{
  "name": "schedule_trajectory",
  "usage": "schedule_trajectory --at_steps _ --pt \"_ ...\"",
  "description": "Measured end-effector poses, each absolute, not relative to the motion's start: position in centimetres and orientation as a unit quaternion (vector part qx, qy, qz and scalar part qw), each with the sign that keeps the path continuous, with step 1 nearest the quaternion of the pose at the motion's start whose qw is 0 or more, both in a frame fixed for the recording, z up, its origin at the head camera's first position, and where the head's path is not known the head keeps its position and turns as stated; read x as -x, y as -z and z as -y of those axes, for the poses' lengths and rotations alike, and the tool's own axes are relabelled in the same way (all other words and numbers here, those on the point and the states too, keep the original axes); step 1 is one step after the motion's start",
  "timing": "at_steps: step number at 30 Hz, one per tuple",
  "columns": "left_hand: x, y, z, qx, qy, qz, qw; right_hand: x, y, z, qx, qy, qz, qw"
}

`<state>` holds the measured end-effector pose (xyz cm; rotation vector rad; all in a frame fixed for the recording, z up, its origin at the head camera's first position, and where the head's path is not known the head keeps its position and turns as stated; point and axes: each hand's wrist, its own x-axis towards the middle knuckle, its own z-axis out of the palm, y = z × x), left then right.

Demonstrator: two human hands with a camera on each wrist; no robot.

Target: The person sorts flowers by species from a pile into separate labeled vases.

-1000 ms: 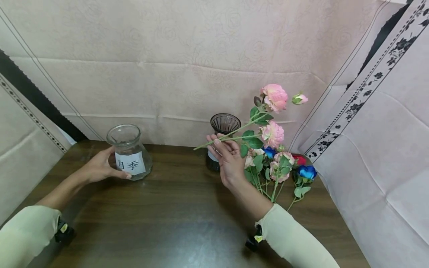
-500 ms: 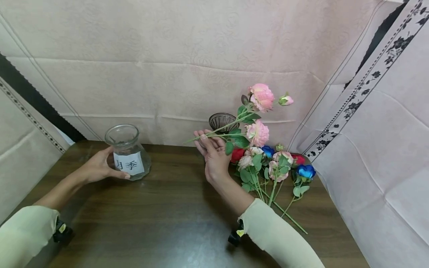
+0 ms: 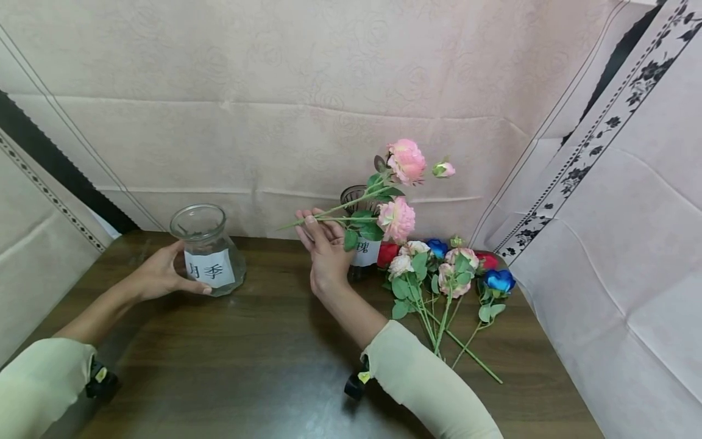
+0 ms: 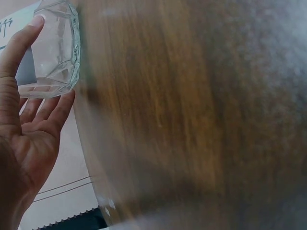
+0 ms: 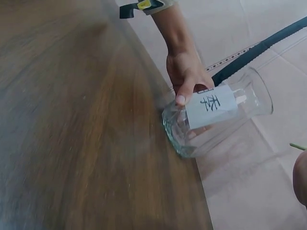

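Observation:
My left hand (image 3: pixel 161 274) grips the side of a clear glass vase (image 3: pixel 234 268) that stands on the wooden table, a white paper label with handwritten characters on its front. Thumb and fingers span the vase (image 4: pixel 56 50) low on its body in the left wrist view. My right hand (image 3: pixel 331 256) pinches the green stem of an artificial pink flower spray (image 3: pixel 407 161), which has two full blooms and a bud. Its bare stem end points left toward the glass vase. In the right wrist view only a fingertip (image 5: pixel 301 179) and the stem tip (image 5: pixel 297 145) show at the edge.
Behind the spray stands a dark ribbed vase (image 3: pixel 366 251) with a white label, partly hidden. Several artificial flowers in pale pink, red and blue (image 3: pixel 499 280) lie on the table (image 3: pixel 263 353) at the right. Light cloth (image 3: pixel 274 122) hangs behind and at both sides.
My right hand has carried the pink flower spray leftward, past the dark vase and closer to the glass one. My left hand has stayed on the glass vase.

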<state>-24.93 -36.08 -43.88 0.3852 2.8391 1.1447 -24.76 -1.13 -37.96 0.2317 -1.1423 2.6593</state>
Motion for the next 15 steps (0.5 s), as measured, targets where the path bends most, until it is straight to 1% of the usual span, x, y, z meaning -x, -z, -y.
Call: schedule_trajectory --at_steps 15 --pt "25.0 43.9 36.2 -0.129 -0.370 -0.920 0.028 24.5 36.3 6.1 -0.095 -0.919 0.370 0.101"
